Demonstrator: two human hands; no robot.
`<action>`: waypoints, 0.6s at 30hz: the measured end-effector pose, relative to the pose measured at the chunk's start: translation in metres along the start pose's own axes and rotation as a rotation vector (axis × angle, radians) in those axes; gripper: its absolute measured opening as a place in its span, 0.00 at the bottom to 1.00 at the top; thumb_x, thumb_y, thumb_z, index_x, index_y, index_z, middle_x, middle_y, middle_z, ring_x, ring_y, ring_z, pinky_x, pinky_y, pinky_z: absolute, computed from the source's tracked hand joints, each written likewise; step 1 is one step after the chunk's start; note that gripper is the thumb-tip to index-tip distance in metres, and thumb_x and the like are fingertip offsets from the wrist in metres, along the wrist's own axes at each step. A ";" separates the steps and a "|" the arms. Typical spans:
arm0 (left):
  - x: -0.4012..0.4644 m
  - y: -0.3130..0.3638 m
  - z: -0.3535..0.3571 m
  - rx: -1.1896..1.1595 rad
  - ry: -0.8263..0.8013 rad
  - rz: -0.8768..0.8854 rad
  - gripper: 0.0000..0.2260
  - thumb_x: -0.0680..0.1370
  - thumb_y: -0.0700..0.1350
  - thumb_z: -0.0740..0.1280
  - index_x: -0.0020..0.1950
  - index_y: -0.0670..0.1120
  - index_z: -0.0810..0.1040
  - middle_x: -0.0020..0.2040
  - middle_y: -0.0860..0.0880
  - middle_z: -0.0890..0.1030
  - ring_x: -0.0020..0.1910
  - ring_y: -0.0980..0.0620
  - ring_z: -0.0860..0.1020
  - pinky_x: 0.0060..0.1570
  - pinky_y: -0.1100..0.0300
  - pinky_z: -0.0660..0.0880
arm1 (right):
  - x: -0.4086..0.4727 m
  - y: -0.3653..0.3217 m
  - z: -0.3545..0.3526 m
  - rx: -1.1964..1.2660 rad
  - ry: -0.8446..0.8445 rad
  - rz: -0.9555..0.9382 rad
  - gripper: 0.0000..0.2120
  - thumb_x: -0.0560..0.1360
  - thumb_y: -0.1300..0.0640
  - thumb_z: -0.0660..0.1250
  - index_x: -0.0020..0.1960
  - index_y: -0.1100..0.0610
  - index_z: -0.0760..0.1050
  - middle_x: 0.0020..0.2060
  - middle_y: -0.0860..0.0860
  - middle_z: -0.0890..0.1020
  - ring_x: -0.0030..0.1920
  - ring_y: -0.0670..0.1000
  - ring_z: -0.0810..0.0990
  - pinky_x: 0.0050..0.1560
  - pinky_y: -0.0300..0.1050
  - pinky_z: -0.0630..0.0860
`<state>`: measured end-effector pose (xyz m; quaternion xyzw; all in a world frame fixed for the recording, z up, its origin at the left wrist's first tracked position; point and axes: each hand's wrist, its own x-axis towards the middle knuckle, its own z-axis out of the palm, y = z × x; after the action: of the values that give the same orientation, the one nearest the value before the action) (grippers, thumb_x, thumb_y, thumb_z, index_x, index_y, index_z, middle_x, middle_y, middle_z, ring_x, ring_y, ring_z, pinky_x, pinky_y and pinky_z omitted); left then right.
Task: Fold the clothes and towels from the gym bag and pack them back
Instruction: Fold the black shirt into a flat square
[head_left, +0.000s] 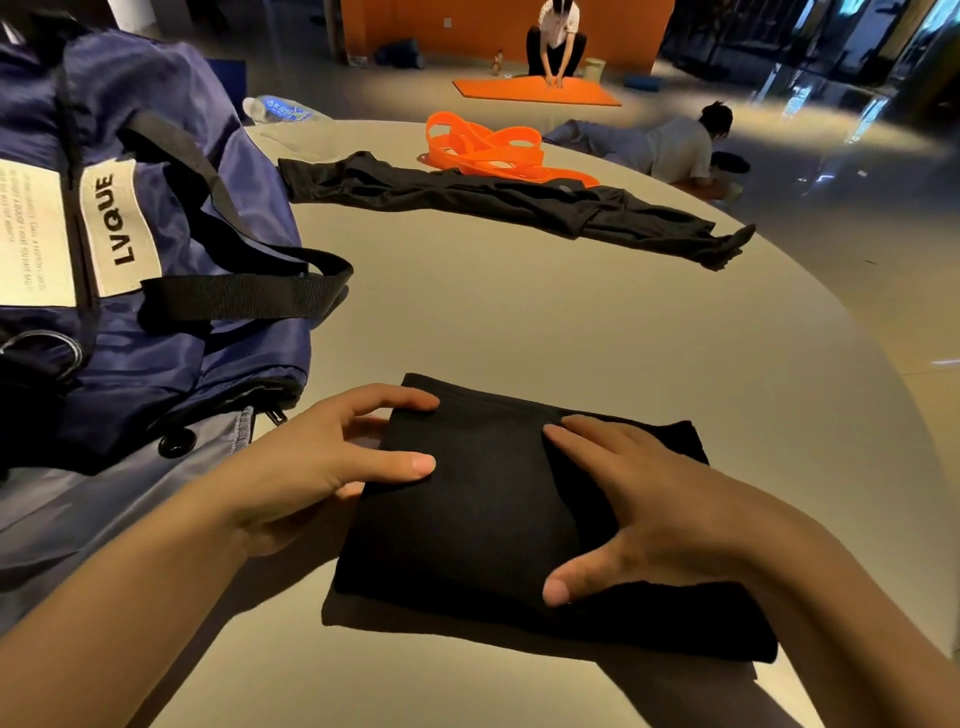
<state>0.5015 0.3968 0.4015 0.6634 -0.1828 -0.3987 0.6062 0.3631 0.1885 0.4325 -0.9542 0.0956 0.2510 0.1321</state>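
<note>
Pressing down on a folded black cloth, you have both hands on it in the head view, which is the only view here. Your left hand lies at the cloth's left edge, its grip spread, with the thumb and forefinger resting on top and nothing pinched. Your right hand lies flat across the cloth's right half, fingers straight and thumb pressing near the front edge. The cloth sits on the counter just in front of you, just beside the open blue gym bag on your left. I judge this the last smoothing of one fold, with packing next. That move calls for sliding fingers under both sides so the layers stay stacked, then lifting it left into the bag's mouth. Farther back on the counter, black trousers lie stretched out unfolded, with an orange strap behind them, so more folding remains.
</note>
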 end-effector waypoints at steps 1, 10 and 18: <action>-0.001 0.000 -0.003 0.009 -0.027 -0.014 0.21 0.64 0.42 0.79 0.55 0.55 0.82 0.47 0.51 0.84 0.45 0.55 0.83 0.41 0.61 0.81 | 0.003 0.000 -0.002 -0.017 -0.012 -0.010 0.59 0.60 0.28 0.70 0.77 0.43 0.38 0.76 0.39 0.41 0.76 0.45 0.41 0.75 0.54 0.53; -0.008 0.001 -0.004 0.047 -0.172 -0.102 0.26 0.66 0.43 0.76 0.60 0.62 0.78 0.58 0.52 0.78 0.47 0.57 0.82 0.39 0.64 0.79 | 0.012 -0.003 -0.006 -0.080 -0.047 -0.018 0.60 0.59 0.29 0.72 0.77 0.46 0.40 0.75 0.42 0.45 0.75 0.50 0.45 0.73 0.55 0.59; -0.017 0.019 -0.011 -0.069 -0.141 0.075 0.38 0.51 0.43 0.83 0.61 0.55 0.81 0.60 0.52 0.81 0.58 0.54 0.79 0.48 0.63 0.79 | 0.018 -0.037 0.004 -0.115 0.084 -0.045 0.56 0.60 0.26 0.68 0.77 0.49 0.47 0.75 0.46 0.51 0.74 0.53 0.50 0.70 0.63 0.58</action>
<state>0.5040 0.4124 0.4242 0.6053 -0.2358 -0.4275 0.6287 0.3856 0.2228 0.4274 -0.9718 0.0648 0.2128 0.0784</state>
